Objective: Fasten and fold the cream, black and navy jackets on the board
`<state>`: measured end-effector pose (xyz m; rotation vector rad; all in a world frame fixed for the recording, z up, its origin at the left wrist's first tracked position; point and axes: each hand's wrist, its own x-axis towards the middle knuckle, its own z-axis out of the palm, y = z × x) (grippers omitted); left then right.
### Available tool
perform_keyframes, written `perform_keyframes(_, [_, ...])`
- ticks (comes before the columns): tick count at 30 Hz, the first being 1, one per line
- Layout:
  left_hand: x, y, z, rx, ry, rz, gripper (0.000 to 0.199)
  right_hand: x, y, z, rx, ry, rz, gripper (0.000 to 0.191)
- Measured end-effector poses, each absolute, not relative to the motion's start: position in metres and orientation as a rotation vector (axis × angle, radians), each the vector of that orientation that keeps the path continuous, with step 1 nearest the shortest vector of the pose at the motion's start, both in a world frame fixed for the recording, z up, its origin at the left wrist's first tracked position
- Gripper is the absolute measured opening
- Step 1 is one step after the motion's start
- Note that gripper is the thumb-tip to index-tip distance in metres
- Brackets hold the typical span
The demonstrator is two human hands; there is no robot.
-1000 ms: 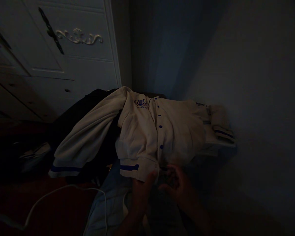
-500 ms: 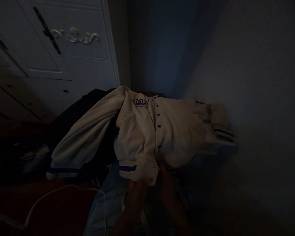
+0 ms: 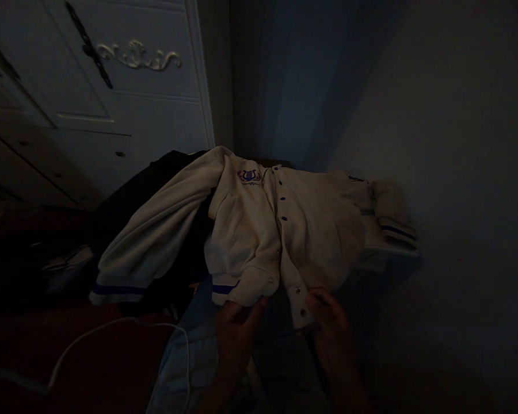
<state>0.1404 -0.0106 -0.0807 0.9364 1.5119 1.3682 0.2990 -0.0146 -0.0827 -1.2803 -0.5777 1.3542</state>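
A cream jacket with blue snap buttons, blue cuff stripes and a chest emblem lies spread out, its front facing up. My left hand is closed on the bottom corner of the front panel on the left, by the hem. Pinched in my right hand is the lower end of the other front edge, folded back so that two metal snaps show. Between the two edges there is a gap at the hem, while the upper buttons look fastened. One sleeve stretches out to the left; the other is folded at the right.
A white cabinet with dark handles stands at the back left. Dark clothing lies under the left sleeve. A white cable curves across the red floor. A pale wall rises on the right.
My right hand has moved to the right, pulling its front edge away from the other and turning the snaps into sight. My left hand keeps its hold on the hem corner.
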Motion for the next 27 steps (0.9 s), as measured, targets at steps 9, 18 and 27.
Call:
perform_keyframes(9, [0.153, -0.023, -0.084, 1.363, 1.557, 1.379, 0.03, 0.279, -0.032, -0.093, -1.277, -0.598, 1.171, 0.044])
perform_keyframes(18, [0.149, -0.022, -0.064, 1.474, 1.374, 1.342, 0.035, 0.273, -0.033, -0.081, -1.141, -0.686, 1.15, 0.06])
perform_keyframes(27, [0.142, -0.026, -0.076, 1.196, 1.424, 1.302, 0.024, 0.284, -0.038, -0.092, -1.189, -1.064, 1.058, 0.041])
